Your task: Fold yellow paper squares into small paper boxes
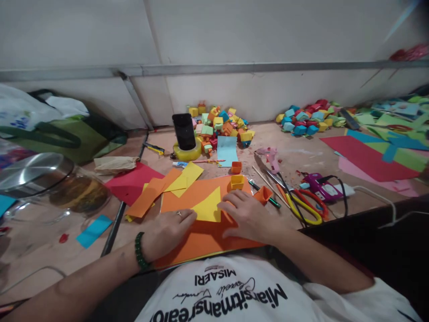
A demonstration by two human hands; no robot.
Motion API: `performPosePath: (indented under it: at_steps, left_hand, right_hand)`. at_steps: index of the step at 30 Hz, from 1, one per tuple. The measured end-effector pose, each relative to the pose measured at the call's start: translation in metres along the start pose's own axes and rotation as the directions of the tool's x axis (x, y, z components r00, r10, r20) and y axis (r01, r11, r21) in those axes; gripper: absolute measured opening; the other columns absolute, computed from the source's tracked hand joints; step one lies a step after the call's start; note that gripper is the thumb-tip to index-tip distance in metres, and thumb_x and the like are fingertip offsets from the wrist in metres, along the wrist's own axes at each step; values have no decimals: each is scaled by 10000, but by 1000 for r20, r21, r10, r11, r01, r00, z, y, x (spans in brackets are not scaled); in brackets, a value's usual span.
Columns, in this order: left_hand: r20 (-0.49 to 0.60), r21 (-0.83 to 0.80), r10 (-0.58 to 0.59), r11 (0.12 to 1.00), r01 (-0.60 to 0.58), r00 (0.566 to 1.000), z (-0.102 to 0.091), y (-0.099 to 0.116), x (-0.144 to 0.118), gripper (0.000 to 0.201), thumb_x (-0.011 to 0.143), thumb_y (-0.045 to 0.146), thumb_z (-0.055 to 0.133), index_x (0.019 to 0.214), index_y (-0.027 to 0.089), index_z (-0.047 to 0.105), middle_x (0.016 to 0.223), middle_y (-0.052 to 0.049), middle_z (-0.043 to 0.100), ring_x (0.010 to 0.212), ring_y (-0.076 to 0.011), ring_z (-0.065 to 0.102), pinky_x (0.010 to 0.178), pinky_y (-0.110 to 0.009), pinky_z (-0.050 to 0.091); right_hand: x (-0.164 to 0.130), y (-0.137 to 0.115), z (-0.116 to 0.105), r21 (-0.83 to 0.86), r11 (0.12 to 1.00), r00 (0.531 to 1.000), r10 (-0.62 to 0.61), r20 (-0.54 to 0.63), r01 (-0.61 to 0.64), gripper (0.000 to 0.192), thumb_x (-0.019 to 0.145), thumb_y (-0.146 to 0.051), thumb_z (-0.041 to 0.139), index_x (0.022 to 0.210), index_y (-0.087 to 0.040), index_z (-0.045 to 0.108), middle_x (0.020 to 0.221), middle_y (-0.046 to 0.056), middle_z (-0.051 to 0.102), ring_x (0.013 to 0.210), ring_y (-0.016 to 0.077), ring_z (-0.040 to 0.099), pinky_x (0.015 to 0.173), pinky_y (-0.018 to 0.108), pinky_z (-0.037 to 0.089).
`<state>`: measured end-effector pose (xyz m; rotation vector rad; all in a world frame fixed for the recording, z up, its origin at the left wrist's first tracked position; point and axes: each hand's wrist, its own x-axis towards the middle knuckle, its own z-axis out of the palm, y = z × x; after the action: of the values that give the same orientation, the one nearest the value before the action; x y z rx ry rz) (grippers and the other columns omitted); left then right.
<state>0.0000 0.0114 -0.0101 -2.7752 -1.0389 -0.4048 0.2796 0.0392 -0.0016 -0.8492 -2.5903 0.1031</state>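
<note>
A yellow piece of paper (209, 208), with a pointed left end and a slanted upper edge, lies on orange sheets (201, 246) in front of me. My left hand (169, 235), wearing a ring and a green bead bracelet, is closed at the paper's left corner, thumb and fingers together. On the opposite side my right hand (250, 217) rests with fingers apart, its fingertips at the paper's right edge. Just beyond that hand sit a small yellow paper box (237, 182) and an orange one (236, 167). Another orange box (263, 195) lies tilted to the right.
Scissors (311, 217) and a pink glue gun (270, 158) lie right, near a purple power adapter (321, 187) with cables. A phone (184, 132) leans on a tape roll (187, 152). Folded paper cubes (214, 127) are heaped behind. A glass jar (77, 188) stands left.
</note>
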Motion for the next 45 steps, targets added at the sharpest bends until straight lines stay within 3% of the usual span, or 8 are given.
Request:
performPosePath:
  at_steps: [3,5,12,19,25,31,39,45]
  left_hand:
    - [216,-109,-52,991,77,975,1,8,8,242,870,78,419,926,180,631,909,-63,696,699,-141,651,631,-239,514]
    - [287,-172,-71,977,124,955,-1,13,15,196,863,128,466,958,184,628,946,-71,687,788,-169,659,660,-251,515]
    - [238,-402,-159,882,246,958,4,7,28,291,935,320,455,1071,190,676,1045,-99,699,957,-209,655,833,-316,518]
    - [173,-633,-259,710,309,950,12,-4,28,348,937,308,435,791,171,720,799,-79,705,739,-154,635,696,-244,501]
    - [293,-768,-406,439,466,865,16,-8,33,362,852,451,515,753,152,692,726,-55,677,651,-146,571,605,-230,460]
    - [401,-763,-451,317,563,797,20,-12,34,475,825,563,467,611,155,586,577,3,542,570,-118,458,526,-220,377]
    - [265,-757,-521,409,510,812,20,-9,36,296,803,451,490,788,175,597,763,-35,651,718,-161,564,693,-267,458]
    - [156,-675,-618,503,540,770,16,0,34,257,811,425,436,768,193,538,700,-7,582,664,-155,525,630,-271,433]
  right_hand:
    - [4,2,9,-154,987,998,-56,-7,55,89,883,-235,616,839,-158,620,890,93,629,846,213,522,713,345,448]
    - [8,5,16,-195,972,991,-134,13,134,188,904,-110,530,735,-166,592,795,66,611,754,180,486,661,310,404]
    - [22,10,20,-133,965,969,-207,132,224,143,905,-83,515,811,-143,604,857,77,614,762,179,491,635,297,380]
    - [27,12,34,74,997,992,11,-126,-1,72,855,-207,653,814,-168,609,789,54,645,760,185,544,660,301,437]
    - [31,23,46,389,918,977,148,-154,-78,127,843,-180,676,729,-178,620,713,27,655,696,147,592,632,257,479]
    - [30,26,52,353,934,987,99,-124,-49,104,882,-194,624,792,-185,674,756,52,688,770,171,622,683,284,522]
    - [20,18,44,269,963,970,41,-239,26,494,803,-130,626,1287,-190,545,1203,139,618,1101,242,574,911,428,527]
    - [3,12,45,30,988,947,-137,-292,152,303,821,-18,467,941,-212,667,1188,119,637,1090,226,566,922,446,511]
